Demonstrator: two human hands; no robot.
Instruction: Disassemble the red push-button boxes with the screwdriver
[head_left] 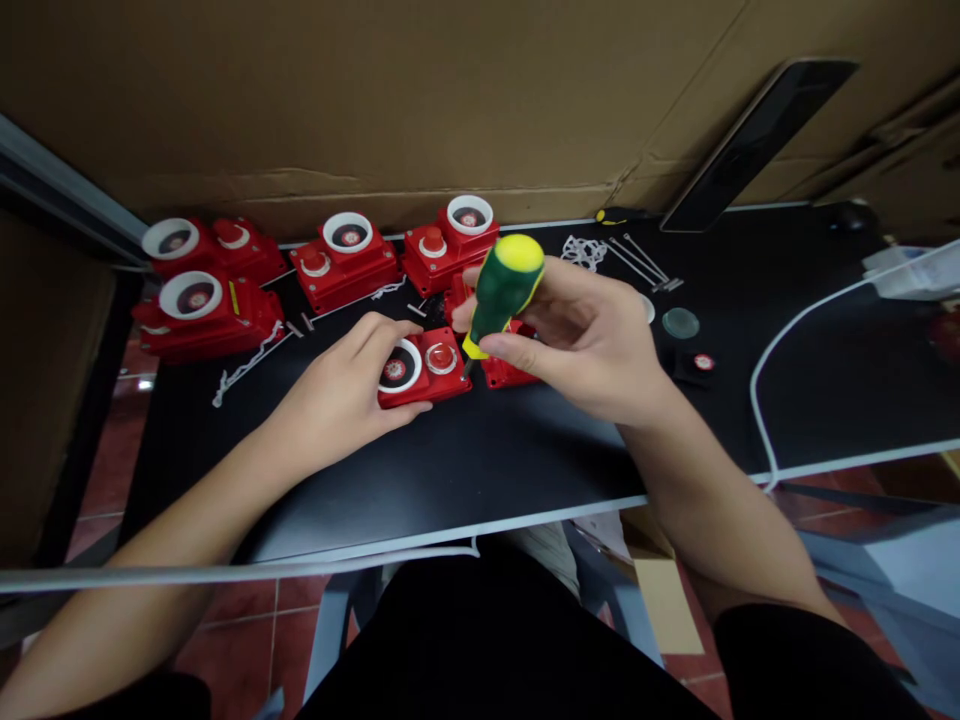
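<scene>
My left hand (351,385) is closed around the left end of a red alarm box (450,385) with a white horn ring and a small red light, steadying it on the black table. In my right hand (592,340) is a screwdriver (499,295) with a green and yellow handle, held nearly upright. Its tip meets the box's right front corner, where a screw seems to sit. Partly hidden behind my right hand lies another red housing (506,372).
Several more red alarm boxes (349,262) stand along the cardboard at the back. To the right are a second screwdriver (619,215), white cord (583,252), metal rods (649,262), a clear disc (680,322) and a white cable (761,380).
</scene>
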